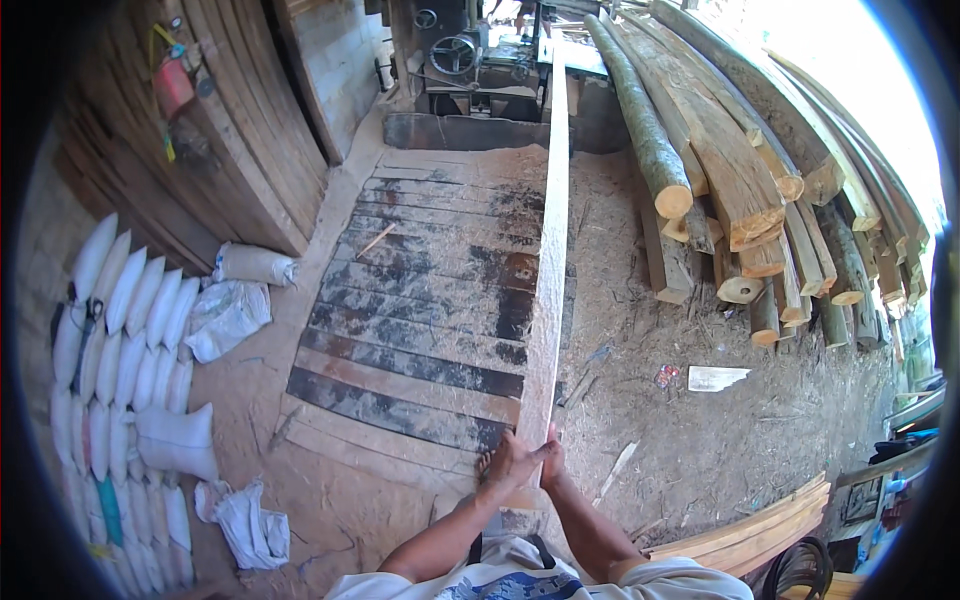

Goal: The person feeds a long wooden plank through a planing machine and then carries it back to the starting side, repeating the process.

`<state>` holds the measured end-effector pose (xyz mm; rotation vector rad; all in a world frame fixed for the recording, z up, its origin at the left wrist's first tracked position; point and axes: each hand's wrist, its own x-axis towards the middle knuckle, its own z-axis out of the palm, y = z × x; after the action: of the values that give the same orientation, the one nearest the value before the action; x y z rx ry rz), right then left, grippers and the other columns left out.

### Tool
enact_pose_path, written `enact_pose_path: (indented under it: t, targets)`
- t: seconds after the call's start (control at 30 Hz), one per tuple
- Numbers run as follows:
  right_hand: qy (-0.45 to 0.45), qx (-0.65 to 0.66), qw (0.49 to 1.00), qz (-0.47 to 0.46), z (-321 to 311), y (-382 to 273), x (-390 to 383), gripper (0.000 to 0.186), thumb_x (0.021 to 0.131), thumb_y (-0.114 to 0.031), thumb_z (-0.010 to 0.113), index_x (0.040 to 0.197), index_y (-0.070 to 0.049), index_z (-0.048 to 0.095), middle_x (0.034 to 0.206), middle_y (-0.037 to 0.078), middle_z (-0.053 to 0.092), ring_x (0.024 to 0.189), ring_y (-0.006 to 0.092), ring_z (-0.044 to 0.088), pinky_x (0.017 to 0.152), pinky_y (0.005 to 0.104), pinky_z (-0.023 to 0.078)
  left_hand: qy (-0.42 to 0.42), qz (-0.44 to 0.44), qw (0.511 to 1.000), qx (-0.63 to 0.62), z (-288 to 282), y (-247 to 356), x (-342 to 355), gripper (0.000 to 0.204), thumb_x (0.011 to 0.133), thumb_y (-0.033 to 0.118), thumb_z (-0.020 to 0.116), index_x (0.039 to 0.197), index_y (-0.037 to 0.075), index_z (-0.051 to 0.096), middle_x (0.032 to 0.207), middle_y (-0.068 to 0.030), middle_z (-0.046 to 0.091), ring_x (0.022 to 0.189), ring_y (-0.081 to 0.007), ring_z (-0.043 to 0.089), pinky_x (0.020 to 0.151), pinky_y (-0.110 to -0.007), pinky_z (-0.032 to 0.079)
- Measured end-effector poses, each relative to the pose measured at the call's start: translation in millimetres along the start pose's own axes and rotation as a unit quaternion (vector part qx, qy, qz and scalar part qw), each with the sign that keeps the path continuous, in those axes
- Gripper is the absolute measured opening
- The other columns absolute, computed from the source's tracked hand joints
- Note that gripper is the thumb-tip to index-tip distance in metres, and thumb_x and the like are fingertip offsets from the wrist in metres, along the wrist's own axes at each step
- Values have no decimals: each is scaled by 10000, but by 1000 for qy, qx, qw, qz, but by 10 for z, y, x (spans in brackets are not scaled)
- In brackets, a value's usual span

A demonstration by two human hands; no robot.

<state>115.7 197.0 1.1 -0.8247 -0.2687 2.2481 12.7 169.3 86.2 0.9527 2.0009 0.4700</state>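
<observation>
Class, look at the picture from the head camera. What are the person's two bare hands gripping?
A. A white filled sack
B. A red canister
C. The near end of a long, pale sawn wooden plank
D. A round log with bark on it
C: both the left hand and the right hand close on the near end of the long, pale sawn wooden plank, which runs away toward the saw machine.

A sawdust-covered dirt floor (700,420) carries a platform of dark, weathered wooden planks (430,310). Rough round logs and sawn timbers (740,170) are stacked at the right in bright daylight. Filled white sacks (120,330) lie in rows at the left, beside leaning brown boards (250,120). A grey sawing machine with a hand wheel (460,60) stands at the far end
</observation>
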Motion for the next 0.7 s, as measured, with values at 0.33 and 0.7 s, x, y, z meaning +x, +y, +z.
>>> enact_pose_path:
  t: [0.33, 0.7]
  targets:
    - [86, -409, 904, -87, 256, 1005, -1274, 729, 955, -502, 431, 1477, -43, 208, 1420, 162, 405, 1272, 249, 402, 1035, 329, 328, -289, -134, 803, -503, 518, -2249, -1937, 502, 812, 498, 642, 1051, 59, 598, 876, -92, 647, 734, -196, 645, 654, -347, 538]
    - [65, -297, 943, -133, -195, 1937, -2051, 541, 966, -286, 496, 1403, 7, 369, 1446, 157, 384, 1324, 210, 363, 1072, 287, 280, -73, -18, 907, -415, 1219, -3550, -4262, 364, 764, 196, 723, 1039, -12, 605, 898, -94, 653, 788, -179, 626, 728, -296, 498]
